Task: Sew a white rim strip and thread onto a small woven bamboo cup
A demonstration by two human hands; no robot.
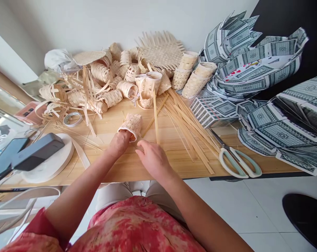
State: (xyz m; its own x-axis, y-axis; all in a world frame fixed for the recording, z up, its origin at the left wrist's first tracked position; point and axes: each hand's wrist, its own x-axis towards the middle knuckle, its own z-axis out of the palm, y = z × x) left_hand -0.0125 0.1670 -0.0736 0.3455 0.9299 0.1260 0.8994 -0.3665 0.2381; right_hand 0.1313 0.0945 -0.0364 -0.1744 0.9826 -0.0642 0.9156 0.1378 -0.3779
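A small woven bamboo cylinder [131,125] lies on the wooden table [126,164], and my left hand [119,142] has its fingers inside the cylinder's open end. My right hand [153,159] rests just beside it, fingers loosely apart and holding nothing. Loose bamboo strips [190,131] fan out on the table to the right of my right hand. One long strip [155,115] stands out among them, just beyond my right hand. The far part of the woven piece is visible, while its near end is partly hidden by my left hand.
Finished and partly woven bamboo cylinders [126,89] and a woven mat [162,50] crowd the back. Scissors [238,162] lie at the right edge, by folded playing-card constructions [255,70]. A tape roll [72,119], white disc [49,157] and dark device [37,151] sit left.
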